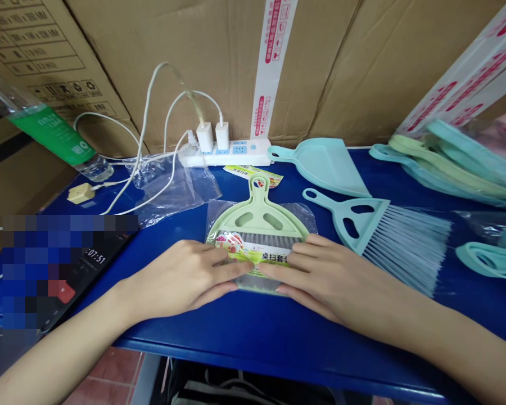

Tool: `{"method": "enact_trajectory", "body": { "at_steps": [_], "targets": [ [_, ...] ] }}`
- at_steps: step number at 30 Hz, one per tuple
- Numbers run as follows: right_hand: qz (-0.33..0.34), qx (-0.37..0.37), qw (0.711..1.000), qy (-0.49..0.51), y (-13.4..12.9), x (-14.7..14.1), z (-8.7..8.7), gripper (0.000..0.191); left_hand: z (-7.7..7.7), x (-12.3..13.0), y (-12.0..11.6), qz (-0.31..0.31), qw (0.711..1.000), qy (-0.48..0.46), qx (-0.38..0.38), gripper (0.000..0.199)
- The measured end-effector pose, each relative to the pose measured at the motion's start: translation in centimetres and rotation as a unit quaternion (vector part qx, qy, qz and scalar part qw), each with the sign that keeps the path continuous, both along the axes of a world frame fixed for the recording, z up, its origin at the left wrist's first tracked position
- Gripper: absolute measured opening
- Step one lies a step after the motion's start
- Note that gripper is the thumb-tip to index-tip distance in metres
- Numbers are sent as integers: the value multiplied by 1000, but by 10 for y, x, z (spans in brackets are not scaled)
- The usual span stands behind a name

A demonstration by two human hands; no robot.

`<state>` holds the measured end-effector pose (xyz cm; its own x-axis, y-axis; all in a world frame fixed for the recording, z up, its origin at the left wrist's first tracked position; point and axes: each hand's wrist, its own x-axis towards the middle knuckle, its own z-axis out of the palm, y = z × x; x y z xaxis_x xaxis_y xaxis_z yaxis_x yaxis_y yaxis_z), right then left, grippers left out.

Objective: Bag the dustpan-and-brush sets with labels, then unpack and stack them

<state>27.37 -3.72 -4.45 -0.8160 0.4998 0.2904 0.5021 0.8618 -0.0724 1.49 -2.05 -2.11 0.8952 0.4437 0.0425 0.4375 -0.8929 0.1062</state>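
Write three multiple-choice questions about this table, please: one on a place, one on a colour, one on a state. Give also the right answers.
1. Where do the left hand and right hand rest?
A) on the green dustpan set
B) on the power strip
C) on the water bottle

2. What colour is the handle of the loose brush?
A) pink
B) pale teal
C) yellow

3. How is the green dustpan set packed?
A) in a cardboard box
B) with no wrapping
C) in a clear plastic bag

Answers:
1. A: both hands lie flat on the set.
2. B: the handle shows pale teal.
3. C: clear plastic surrounds the set.
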Motion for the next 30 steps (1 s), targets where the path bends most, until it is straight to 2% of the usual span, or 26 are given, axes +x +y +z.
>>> {"method": "enact_trajectory", "body": {
  "at_steps": [4,13,30],
  "targets": [
    [-1,0,1000,-5,1,1,1,24,0,0,0,5,1000,7,-3,34],
    [-2,16,1000,-8,0,-1,0,27,0,0,0,2,1000,-1,0,34],
    [1,2,1000,10,0,1,2,31,0,0,0,3,1000,4,-1,33]
  ]
}}
